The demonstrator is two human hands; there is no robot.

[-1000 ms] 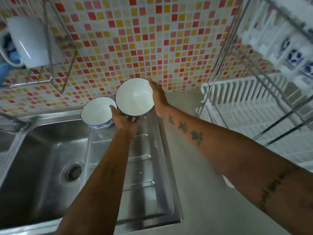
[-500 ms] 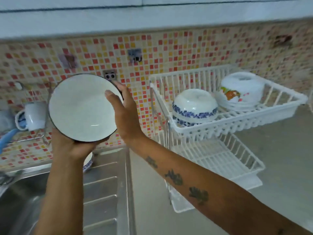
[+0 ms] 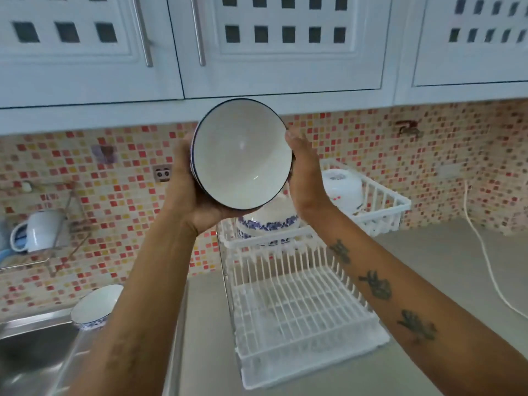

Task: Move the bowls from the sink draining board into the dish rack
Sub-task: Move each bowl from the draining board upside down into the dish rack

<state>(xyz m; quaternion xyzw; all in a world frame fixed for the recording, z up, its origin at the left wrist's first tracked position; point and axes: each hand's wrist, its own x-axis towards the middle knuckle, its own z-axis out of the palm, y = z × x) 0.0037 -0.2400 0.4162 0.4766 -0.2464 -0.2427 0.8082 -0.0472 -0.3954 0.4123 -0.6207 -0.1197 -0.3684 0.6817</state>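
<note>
I hold a white bowl (image 3: 243, 155) with a dark blue rim up in the air, its inside tilted toward me. My left hand (image 3: 185, 192) cups its lower left side and my right hand (image 3: 303, 170) presses its right edge. The bowl hangs above the upper tier of the white two-tier dish rack (image 3: 383, 201). In that tier an upturned blue-patterned bowl (image 3: 268, 221) sits just below the held one, with a white upturned bowl (image 3: 343, 187) to its right. Another blue-patterned bowl (image 3: 95, 307) stands upright on the steel draining board (image 3: 83, 347) at lower left.
The rack's lower tier (image 3: 300, 310) holds nothing. The steel sink (image 3: 25, 358) lies at bottom left. A white mug (image 3: 43, 230) rests in a wire wall shelf. White wall cabinets (image 3: 257, 44) hang overhead. A white cable (image 3: 485, 258) runs across the grey counter at right.
Both hands lifted the bowl off the draining board, raised it and carried it right, to above the rack's upper tier. The view tilted up toward the cabinets.
</note>
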